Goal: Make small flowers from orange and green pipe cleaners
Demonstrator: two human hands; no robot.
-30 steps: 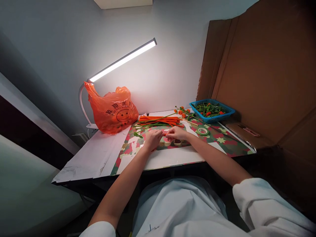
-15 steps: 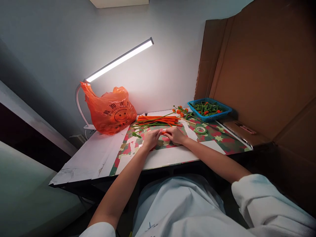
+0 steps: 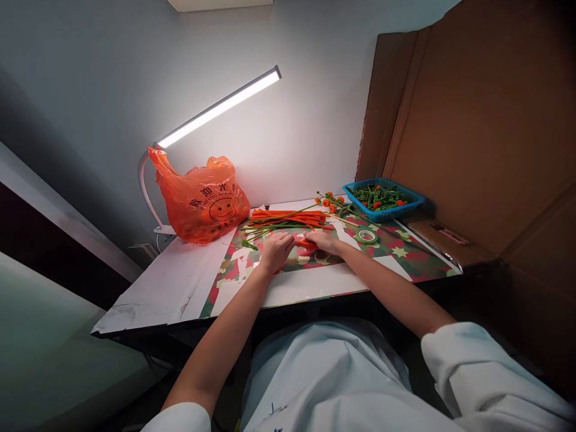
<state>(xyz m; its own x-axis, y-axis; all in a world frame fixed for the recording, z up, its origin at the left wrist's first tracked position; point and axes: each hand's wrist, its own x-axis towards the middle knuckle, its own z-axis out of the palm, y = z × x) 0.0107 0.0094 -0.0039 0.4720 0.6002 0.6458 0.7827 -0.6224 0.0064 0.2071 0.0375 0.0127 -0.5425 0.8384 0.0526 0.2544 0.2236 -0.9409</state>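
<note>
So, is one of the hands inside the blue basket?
No, the left hand and right hand are both at the small orange piece, away from the blue basket.

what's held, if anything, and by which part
A small orange piece, held near its left end by the left hand and near its right end by the right hand.

Orange plastic bag point(image 3: 198, 210): black characters point(image 3: 215, 190) including 迎光; lettering point(image 3: 217, 200), apparently "HUANYING GUANG"; smiling-face sign point(image 3: 222, 211); bottom line point(image 3: 219, 227) illegible.
</note>
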